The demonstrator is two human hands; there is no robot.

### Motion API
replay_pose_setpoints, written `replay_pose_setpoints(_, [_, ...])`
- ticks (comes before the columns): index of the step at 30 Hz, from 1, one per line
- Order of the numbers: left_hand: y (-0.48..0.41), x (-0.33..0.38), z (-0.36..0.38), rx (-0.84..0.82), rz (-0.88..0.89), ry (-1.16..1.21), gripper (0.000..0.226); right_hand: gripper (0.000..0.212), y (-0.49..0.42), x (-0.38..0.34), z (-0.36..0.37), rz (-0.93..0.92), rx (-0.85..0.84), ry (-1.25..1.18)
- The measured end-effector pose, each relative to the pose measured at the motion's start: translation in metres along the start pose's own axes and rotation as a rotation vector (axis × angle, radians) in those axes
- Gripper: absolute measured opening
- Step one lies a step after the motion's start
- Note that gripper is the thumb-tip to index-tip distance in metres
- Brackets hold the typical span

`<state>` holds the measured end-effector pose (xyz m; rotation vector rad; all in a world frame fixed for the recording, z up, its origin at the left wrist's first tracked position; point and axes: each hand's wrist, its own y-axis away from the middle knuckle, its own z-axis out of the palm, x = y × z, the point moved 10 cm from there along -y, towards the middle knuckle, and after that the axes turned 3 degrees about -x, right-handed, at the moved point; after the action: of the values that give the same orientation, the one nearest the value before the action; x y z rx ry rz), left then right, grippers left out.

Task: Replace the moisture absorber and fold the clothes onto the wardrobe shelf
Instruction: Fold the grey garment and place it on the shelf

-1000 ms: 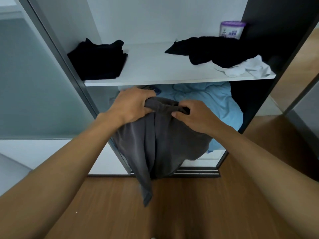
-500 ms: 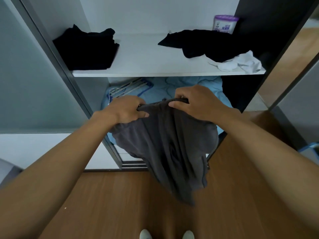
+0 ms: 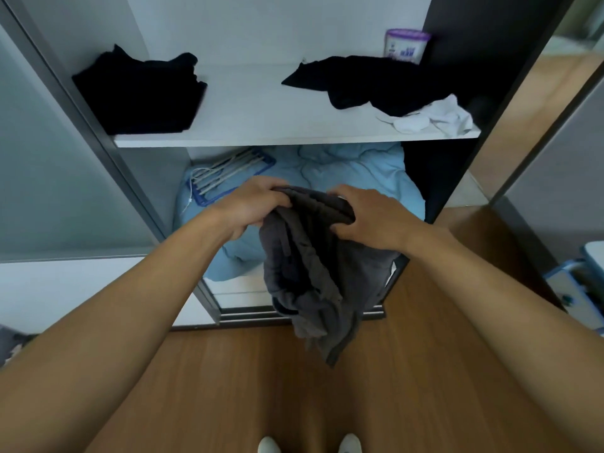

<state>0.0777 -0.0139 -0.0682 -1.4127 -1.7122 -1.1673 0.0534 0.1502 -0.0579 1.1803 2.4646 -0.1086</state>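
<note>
A dark grey garment (image 3: 313, 276) hangs bunched in front of the wardrobe, below the white shelf (image 3: 261, 138). My left hand (image 3: 255, 204) grips its top edge on the left and my right hand (image 3: 372, 217) grips the same edge on the right, close together. On the shelf lie a folded black pile (image 3: 140, 93) at the left, a loose black garment (image 3: 369, 83) and a crumpled white one (image 3: 438, 117) at the right. A purple-lidded moisture absorber tub (image 3: 407, 45) stands at the shelf's back right.
Below the shelf sit a light blue quilt (image 3: 353, 171) and a blue drying rack (image 3: 225, 174). A grey sliding door (image 3: 55, 178) stands at the left. Wooden floor (image 3: 228, 387) lies underfoot. A blue and white object (image 3: 578, 286) is at the right edge.
My hands have come closer together on the grey garment's top edge, and the cloth now hangs narrower and more bunched. The view has tilted down slightly.
</note>
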Motion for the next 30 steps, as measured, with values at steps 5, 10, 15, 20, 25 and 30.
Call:
replay_pose_setpoints(5, [0.007, 0.001, 0.001, -0.027, 0.076, -0.116, 0.027, 0.024, 0.006, 0.011, -0.004, 0.019, 0.068, -0.148])
replay_pose_setpoints(10, [0.005, -0.025, -0.001, -0.1, 0.056, -0.477, 0.027, 0.011, 0.009, 0.005, -0.018, -0.071, 0.21, -0.393])
replay_pose_setpoints(15, [0.007, -0.082, 0.008, -0.104, -0.061, -0.692, 0.02, 0.028, 0.01, -0.005, -0.013, -0.117, 0.258, -0.559])
replay_pose_setpoints(20, [0.008, -0.081, 0.023, -0.014, 0.009, -0.682, 0.047, 0.025, -0.001, -0.01, -0.011, -0.057, 0.283, -0.62])
replay_pose_setpoints(25, [0.008, -0.051, 0.034, 0.062, 0.048, -0.526, 0.012, 0.012, -0.009, -0.028, -0.005, -0.077, 0.264, -0.435])
replay_pose_setpoints(30, [0.011, -0.052, 0.001, 0.161, -0.022, 0.037, 0.016, 0.029, -0.009, 0.002, 0.011, 0.066, 0.157, -0.235])
